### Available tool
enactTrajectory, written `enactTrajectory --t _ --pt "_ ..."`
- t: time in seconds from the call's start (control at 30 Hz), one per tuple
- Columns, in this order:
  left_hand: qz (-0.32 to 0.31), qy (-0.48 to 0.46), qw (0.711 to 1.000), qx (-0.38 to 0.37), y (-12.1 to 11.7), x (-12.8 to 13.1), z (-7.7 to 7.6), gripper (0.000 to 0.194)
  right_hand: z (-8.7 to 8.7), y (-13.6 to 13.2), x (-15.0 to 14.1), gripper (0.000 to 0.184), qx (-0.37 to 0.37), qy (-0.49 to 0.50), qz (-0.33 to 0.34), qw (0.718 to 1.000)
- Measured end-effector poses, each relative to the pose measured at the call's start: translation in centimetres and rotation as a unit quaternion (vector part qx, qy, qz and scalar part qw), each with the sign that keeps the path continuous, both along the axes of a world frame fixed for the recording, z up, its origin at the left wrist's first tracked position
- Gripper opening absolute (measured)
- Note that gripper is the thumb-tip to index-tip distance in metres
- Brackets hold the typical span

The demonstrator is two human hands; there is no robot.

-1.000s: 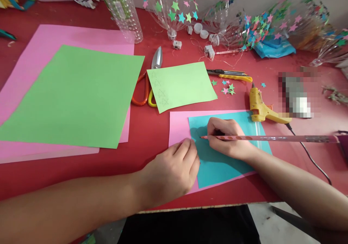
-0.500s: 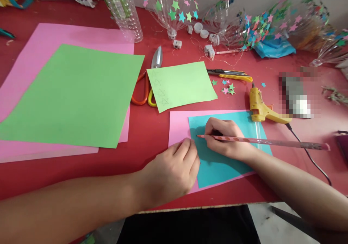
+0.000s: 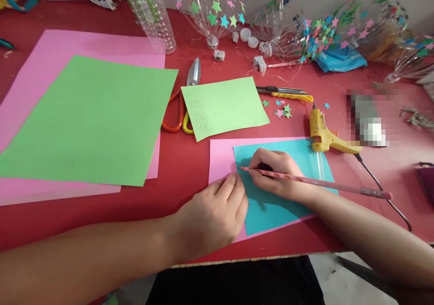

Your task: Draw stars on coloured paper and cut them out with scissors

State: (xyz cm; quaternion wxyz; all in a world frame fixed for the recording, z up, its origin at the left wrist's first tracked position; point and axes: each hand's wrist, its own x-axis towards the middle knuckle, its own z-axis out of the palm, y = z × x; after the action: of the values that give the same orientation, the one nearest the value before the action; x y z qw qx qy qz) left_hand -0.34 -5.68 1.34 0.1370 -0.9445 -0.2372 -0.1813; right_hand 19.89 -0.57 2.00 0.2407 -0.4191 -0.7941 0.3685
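My right hand (image 3: 276, 171) is closed in a writing grip on a pink pencil (image 3: 325, 182). The pencil's tip meets the blue paper (image 3: 271, 219) near its left edge. A faint star outline shows at that sheet's top left corner. Under the blue paper lies a pink sheet (image 3: 220, 155). My left hand (image 3: 217, 210) rests on the left edge of both sheets with fingers curled together; its fingertips and thumb are hidden. Just beyond, a light green paper (image 3: 227, 108) bears a column of pencilled stars and partly covers scissors (image 3: 174, 115).
A yellow glue gun (image 3: 320, 131) overlaps the blue paper's top right corner, its cord trailing right. Behind are a cutter knife (image 3: 286, 93), small paper stars (image 3: 287, 110), star-decorated clear plastic pieces (image 3: 212, 11) and a clear bottle (image 3: 152, 20). A large green sheet (image 3: 91, 119) lies left.
My right hand and the pencil have shifted slightly left, and the tip is nearer the blue paper's left edge. A faint star drawing now shows above. My left hand stays put.
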Motion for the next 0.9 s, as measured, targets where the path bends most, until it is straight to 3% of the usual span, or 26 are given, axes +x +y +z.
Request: enactTrajectory --t 0.9 --pt "-0.007 0.006 1.000 -0.014 0.05 -0.03 0.11 0.021 -0.11 -0.28 0.27 0.017 0.028 0.003 -0.067 0.997"
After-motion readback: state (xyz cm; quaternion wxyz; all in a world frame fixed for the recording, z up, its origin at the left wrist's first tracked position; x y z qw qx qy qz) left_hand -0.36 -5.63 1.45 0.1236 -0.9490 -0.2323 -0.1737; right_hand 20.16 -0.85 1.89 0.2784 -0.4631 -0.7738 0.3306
